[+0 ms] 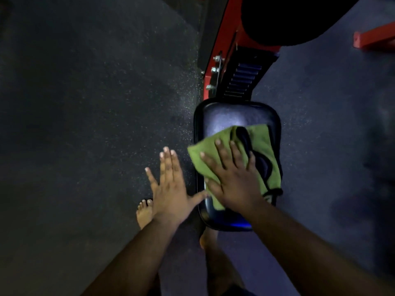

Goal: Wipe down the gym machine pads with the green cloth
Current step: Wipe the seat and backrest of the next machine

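A black padded seat [226, 118] of a red-framed gym machine sits right of centre. The green cloth [259, 144], with a dark printed pattern, lies spread over the seat's near half. My right hand [233, 180] presses flat on the cloth with fingers splayed. My left hand [171, 186] hovers open to the left of the seat, holding nothing, its thumb reaching toward the pad's left edge. A second large black pad [288, 18] is at the top, above the seat.
The red machine frame [215, 60] with bolts and a ribbed black bracket [243, 80] runs up from the seat. Another red bar [374, 38] is at the upper right. Dark speckled rubber floor [85, 103] surrounds everything. My bare feet [144, 213] stand just below the seat.
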